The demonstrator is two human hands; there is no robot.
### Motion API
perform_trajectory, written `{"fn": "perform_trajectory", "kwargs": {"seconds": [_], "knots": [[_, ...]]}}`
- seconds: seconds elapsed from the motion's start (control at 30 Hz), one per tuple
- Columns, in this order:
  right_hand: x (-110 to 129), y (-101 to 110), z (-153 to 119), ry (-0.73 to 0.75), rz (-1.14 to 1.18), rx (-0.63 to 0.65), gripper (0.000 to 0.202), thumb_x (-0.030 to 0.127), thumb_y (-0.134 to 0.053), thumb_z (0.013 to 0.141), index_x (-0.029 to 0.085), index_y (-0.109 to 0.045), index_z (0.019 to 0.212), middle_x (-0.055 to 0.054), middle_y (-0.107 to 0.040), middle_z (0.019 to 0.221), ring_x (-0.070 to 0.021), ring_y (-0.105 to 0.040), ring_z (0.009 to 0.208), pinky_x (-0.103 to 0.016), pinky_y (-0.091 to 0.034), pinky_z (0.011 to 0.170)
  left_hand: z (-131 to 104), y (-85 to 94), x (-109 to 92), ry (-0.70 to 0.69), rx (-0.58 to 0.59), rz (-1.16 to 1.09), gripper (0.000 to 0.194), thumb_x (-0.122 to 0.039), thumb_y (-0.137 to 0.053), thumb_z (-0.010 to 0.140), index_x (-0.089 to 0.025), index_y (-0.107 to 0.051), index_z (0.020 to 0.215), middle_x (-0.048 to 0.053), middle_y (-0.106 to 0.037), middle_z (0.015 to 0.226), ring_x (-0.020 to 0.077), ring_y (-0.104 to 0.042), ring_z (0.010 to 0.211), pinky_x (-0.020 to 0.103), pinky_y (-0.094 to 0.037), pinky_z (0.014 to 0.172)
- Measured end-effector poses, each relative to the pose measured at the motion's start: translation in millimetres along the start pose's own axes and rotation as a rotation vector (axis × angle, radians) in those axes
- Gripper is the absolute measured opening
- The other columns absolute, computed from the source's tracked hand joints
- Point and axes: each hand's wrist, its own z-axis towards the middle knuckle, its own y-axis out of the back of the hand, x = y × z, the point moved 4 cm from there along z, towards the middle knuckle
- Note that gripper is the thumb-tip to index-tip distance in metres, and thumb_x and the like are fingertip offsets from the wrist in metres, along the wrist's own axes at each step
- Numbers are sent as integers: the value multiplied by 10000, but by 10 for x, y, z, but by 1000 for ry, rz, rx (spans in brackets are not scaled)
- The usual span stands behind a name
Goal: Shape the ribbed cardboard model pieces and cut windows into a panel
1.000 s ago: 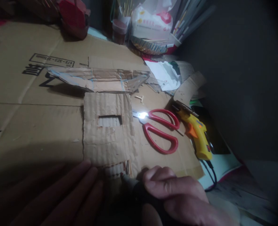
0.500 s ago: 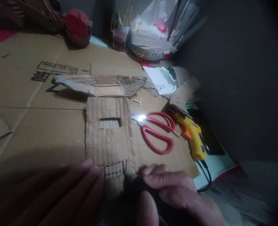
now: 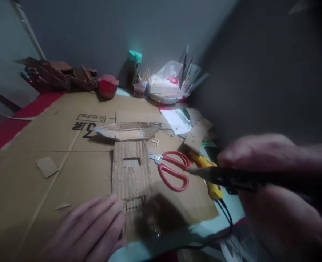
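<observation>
A corrugated cardboard strip [image 3: 130, 178] lies on the large cardboard sheet [image 3: 87, 182]; it has one cut-out window and, lower down, a dark-outlined rectangle [image 3: 135, 204]. My left hand [image 3: 95, 225] lies flat with its fingers on the strip's lower left edge, beside the outline. At the right, raised above the table, my right hand [image 3: 270, 182] is closed around a dark tool with a pointed grey tip [image 3: 204, 174]; it is blurred. Red-handled scissors [image 3: 174, 171] lie right of the strip.
A yellow glue gun [image 3: 214, 190] with a black cord lies at the right. Behind the strip is a boat-shaped cardboard piece [image 3: 128, 131]. Farther back are a tissue pack [image 3: 163, 85], sticks in cups and red-brown models [image 3: 54, 74]. Scraps [image 3: 46, 167] lie left.
My right hand has lifted the dark tool off the outlined rectangle and moved right. My left hand remains at the strip's edge. The view has tilted up, showing more wall.
</observation>
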Motion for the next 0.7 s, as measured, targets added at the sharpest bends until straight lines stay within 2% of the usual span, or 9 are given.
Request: {"fn": "perform_trajectory", "kwargs": {"seconds": [0.03, 0.13, 0.23, 0.3, 0.37, 0.47, 0.53, 0.57, 0.7], "knots": [[85, -69, 157, 94, -52, 131, 28, 240, -662, 824, 232, -689, 818, -40, -650, 911, -201, -635, 833, -295, -524, 595, 5, -7, -6, -1, -15, 2, 146, -179, -576, 920, -115, -662, 1019, 94, -744, 1026, 217, -593, 1108, 392, -351, 1070], [246, -426, 507, 396, -201, 550, 54, 173, -635, 852, 192, -682, 871, -46, -655, 1108, -202, -614, 980, -315, -517, 805, 17, 2, -2, -31, -57, 13, 181, -165, -536, 935, -123, -648, 1071, 106, -738, 1059, 229, -575, 1148, 404, -354, 1073], [246, -874, 617, 676, -283, 899, 153, 69, -557, 832, 192, -646, 809, -35, -690, 875, -190, -582, 815, -340, -494, 755, 22, 9, 33, -86, -19, 53, 201, -196, -509, 943, -158, -646, 1085, 71, -745, 1073, 210, -599, 1128, 371, -310, 1119], [168, -1178, 562, 804, -416, 1119, 196, 24, -544, 830, 190, -629, 769, -33, -682, 819, -192, -556, 849, -316, -456, 714, 14, -4, 49, -138, 34, 120, 215, -249, -537, 934, -162, -659, 1088, 54, -754, 1080, 199, -635, 1077, 370, -223, 1172], [121, -1422, 474, 958, -497, 1202, 153, 90, -560, 870, 183, -631, 771, -43, -687, 812, -215, -539, 906, -350, -408, 709, -2, -27, 42, -187, 69, 182, 225, -271, -564, 922, -167, -672, 1089, 44, -759, 1085, 194, -666, 1019, 400, -136, 1202], [74, -1688, 368, 1100, -560, 1236, 119, 189, -559, 897, 177, -650, 820, -63, -695, 855, -256, -526, 990, -401, -359, 734, -9, -29, 43, -84, -15, 150, 210, -296, -521, 952, -195, -695, 1010, 21, -771, 1037, 180, -675, 988, 389, -151, 1199], [30, -1813, 338, 1121, -588, 1269, 137, 177, -540, 901, 178, -659, 834, -71, -697, 892, -269, -534, 1012, -411, -346, 730, -10, -38, 33, 1, -91, 88, 221, -320, -516, 957, -200, -701, 958, 18, -773, 1007, 179, -668, 997, 364, -223, 1177], [6, -1861, 332, 1130, -592, 1287, 167, 165, -516, 914, 178, -663, 835, -73, -698, 914, -269, -542, 1014, -412, -343, 720, -8, -87, -15, -72, -23, 87, 188, -298, -549, 941, -197, -696, 1001, 14, -766, 1034, 178, -663, 1013, 357, -227, 1176], [-96, -1988, 336, 1163, -590, 1348, 277, 162, -411, 975, 183, -678, 901, -80, -704, 1003, -251, -579, 1005, -391, -344, 676, 0, -58, 9, 62, -185, 46, 244, -330, -505, 960, -196, -703, 912, 11, -774, 933, 171, -673, 961, 334, -293, 1146]]}}
